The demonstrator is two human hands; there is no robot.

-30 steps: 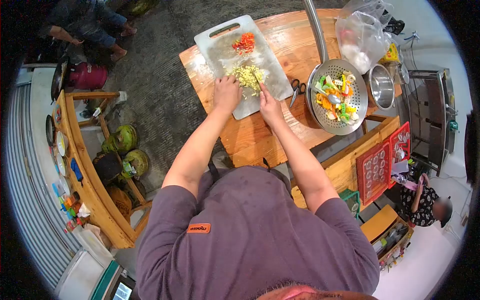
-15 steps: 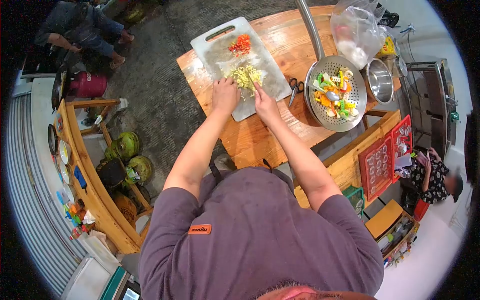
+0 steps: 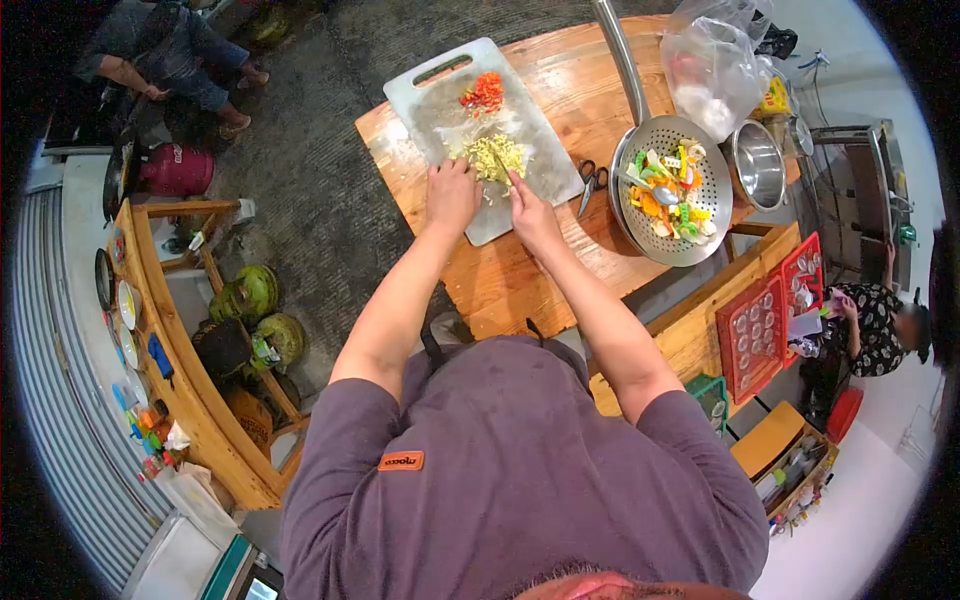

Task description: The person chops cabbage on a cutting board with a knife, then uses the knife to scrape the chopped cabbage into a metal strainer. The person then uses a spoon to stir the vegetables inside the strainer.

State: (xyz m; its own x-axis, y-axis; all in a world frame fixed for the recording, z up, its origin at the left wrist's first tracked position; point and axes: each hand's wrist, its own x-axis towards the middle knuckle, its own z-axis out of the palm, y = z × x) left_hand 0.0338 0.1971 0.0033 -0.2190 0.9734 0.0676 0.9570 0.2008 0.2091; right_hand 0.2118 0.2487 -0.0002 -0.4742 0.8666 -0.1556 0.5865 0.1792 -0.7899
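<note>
A pale cutting board (image 3: 425,115) lies on the wooden table, bearing a pile of finely chopped, pale yellow pieces, perhaps garlic (image 3: 497,156), and a smaller heap of chopped red chili (image 3: 485,92). My right hand (image 3: 535,215) is closed around a knife (image 3: 502,168), its blade angled into the yellow pile. At the pile's left edge my left hand (image 3: 453,195) rests on the board, fingers down and not wrapped around anything visible. Black-handled scissors (image 3: 592,180) lie just right of the board.
Right of the scissors sits a perforated steel strainer (image 3: 653,135) holding cut vegetables and a spoon, its long handle pointing away. Beyond are a steel bowl (image 3: 757,165) and a plastic bag (image 3: 705,75). A person stands near red trays (image 3: 752,335); another person sits at upper left.
The knife blade has shifted slightly within the yellow pile, while my left hand stays almost in place. At the right, the other person has changed posture and has an arm raised.
</note>
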